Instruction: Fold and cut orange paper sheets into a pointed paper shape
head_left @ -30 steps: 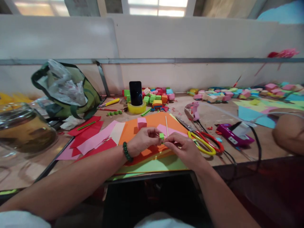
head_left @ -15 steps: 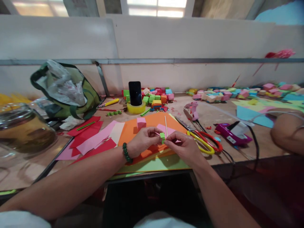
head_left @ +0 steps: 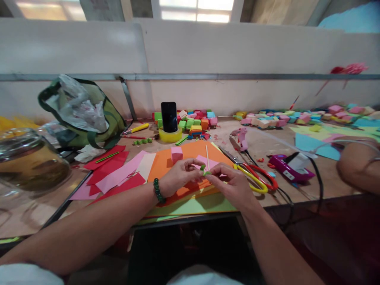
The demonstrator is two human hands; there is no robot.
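Fingers (head_left: 190, 163) of the left hand (head_left: 175, 179) and right hand (head_left: 234, 185) pinch a small green paper piece (head_left: 207, 173) between them, over the orange sheet (head_left: 194, 148). It looks light, thin and easily crushed, so best held gently by its edges.

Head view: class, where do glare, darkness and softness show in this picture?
In the head view, the window is washed out, pale glare marks the white panel, the space under the table is dark, and the held green paper looks soft-edged.
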